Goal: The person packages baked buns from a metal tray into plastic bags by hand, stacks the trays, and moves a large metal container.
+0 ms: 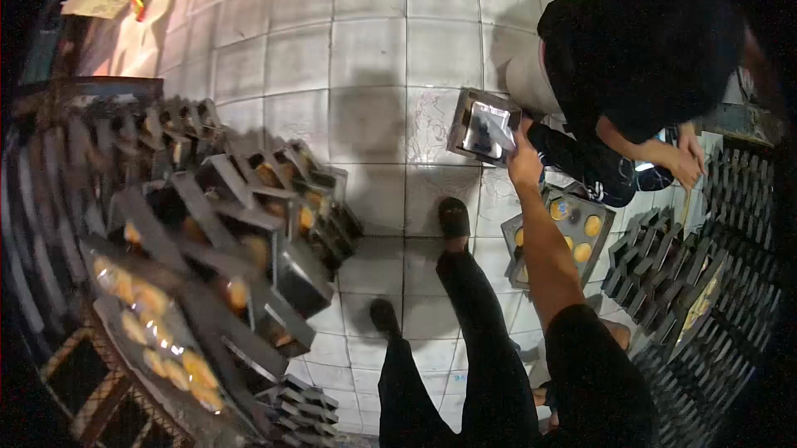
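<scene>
My right hand [525, 163] reaches out to the near right rim of a square metal tin [458, 126] on the tiled floor. Its fingers are closed. A pale grey wedge-shaped piece [498, 130] runs from them over the shiny, dark inside of the tin; I cannot tell whether it is a tool. Under my forearm lies a grey baking tray [599, 259] with several round yellow baked pieces [583, 251], partly hidden by the arm. My left hand is out of view.
Tall stacks of dark trays [224, 224] with yellow pieces stand at left, a yellow-filled tray [158, 336] on the near side. More stacked trays [664, 265] stand at right. A co-worker in black [639, 49] bends beside the tin, hands [685, 157] near the right stacks.
</scene>
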`<state>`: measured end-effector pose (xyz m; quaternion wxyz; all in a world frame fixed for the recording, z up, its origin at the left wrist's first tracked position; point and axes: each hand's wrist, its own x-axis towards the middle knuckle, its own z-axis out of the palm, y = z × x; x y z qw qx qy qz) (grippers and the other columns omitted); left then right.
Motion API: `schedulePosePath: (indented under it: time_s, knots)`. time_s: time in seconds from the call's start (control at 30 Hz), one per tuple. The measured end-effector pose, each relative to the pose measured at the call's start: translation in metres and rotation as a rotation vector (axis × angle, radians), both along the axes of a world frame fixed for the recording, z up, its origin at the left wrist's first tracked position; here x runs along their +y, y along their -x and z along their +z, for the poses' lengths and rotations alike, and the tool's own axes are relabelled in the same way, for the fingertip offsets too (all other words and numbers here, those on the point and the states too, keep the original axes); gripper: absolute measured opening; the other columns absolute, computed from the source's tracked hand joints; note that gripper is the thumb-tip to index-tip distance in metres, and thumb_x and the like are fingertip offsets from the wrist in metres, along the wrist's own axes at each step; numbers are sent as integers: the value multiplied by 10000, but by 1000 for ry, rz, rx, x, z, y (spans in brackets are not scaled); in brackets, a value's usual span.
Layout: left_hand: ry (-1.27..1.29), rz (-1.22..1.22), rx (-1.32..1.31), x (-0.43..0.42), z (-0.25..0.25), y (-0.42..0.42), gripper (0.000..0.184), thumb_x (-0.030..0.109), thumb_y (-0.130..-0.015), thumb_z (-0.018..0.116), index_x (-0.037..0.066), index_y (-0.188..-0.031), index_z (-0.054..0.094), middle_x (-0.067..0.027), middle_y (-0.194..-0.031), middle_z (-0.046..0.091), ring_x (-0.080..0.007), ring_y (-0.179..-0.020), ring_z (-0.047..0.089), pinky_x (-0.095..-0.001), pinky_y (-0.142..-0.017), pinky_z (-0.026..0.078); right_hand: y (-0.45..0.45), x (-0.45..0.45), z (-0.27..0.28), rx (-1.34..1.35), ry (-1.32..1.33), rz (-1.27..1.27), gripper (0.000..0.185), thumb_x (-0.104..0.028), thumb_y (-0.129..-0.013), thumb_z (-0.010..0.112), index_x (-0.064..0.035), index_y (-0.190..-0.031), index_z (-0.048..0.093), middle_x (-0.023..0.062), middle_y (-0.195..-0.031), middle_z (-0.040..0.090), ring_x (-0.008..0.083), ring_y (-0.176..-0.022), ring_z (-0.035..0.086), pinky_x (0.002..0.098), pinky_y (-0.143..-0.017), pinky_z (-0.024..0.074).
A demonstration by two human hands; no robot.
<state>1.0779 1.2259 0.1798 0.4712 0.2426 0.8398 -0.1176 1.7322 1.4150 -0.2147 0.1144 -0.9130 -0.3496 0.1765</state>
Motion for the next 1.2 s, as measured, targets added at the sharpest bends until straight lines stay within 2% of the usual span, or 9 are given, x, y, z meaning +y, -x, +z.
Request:
schedulePosePath:
  time_s: [0.27,0.47,0.5,0.57,0.63,0.7,0.73,0.87,1.2]
  knots:
    - [79,-96,-22,109,-40,-79,437,296,-1019,657,-24,-1313,610,-179,-1139,686,-290,-1051,674,-426,-919,537,28,-19,-152,91,471,119,885,-117,-866,653,-67,-1658,260,270,-1587,400,463,-1365,519,544,-1148,438]
    - [-39,-95,-193,186,-26,-137,457,308,-1019,659,-22,-1331,602,-185,-1167,680,-292,-1067,674,-426,-930,536,80,-181,-209,618,376,351,982,-582,-902,736,20,-1590,376,301,-1585,456,419,-1470,445,488,-1247,328]
    - [-72,-85,-239,203,-21,-151,461,310,-1019,659,-21,-1334,600,-186,-1172,678,-293,-1070,673,-426,-932,535,68,-161,-177,745,562,602,952,-589,-916,730,5,-1584,403,271,-1607,451,377,-1498,432,458,-1266,297]
    - [-131,-61,-344,243,-7,-178,468,314,-1019,660,-20,-1341,598,-188,-1182,676,-294,-1075,673,-426,-936,535,87,-129,-120,168,-254,1332,192,-286,-902,754,-132,-1017,755,140,-1022,730,296,-894,687,465,-825,574]
    - [-185,-54,-458,293,16,-198,475,318,-1020,661,-19,-1347,595,-190,-1191,674,-295,-1080,673,-426,-939,535,48,-4,63,1134,859,401,581,-409,-891,825,-137,-1383,679,108,-1099,745,187,-920,693,406,-751,575]
    - [-244,-66,-566,360,39,-215,482,322,-1020,661,-19,-1353,593,-192,-1201,672,-296,-1085,673,-426,-943,534,2,44,75,1053,784,705,582,-426,-904,813,-124,-1381,670,120,-1092,758,191,-895,693,389,-749,565]
    - [-276,-73,-612,396,52,-219,485,324,-1020,662,-18,-1356,591,-193,-1205,670,-296,-1088,673,-426,-945,534,-14,92,153,1618,489,140,577,-425,-915,810,-109,-1375,662,109,-1112,765,188,-872,687,406,-743,557]
    - [-434,-131,-723,563,102,-204,499,333,-1020,663,-16,-1369,586,-197,-1224,666,-298,-1099,672,-426,-953,534,-9,357,280,930,492,373,549,-445,-873,825,-116,-1286,674,100,-1058,753,197,-842,670,411,-722,546]
    - [-699,-104,-696,834,188,-106,535,353,-1020,666,-12,-1400,573,-207,-1271,654,-303,-1125,671,-426,-971,532,70,715,384,783,375,562,493,-495,-769,862,-133,-1064,705,78,-923,722,217,-768,629,424,-670,519]
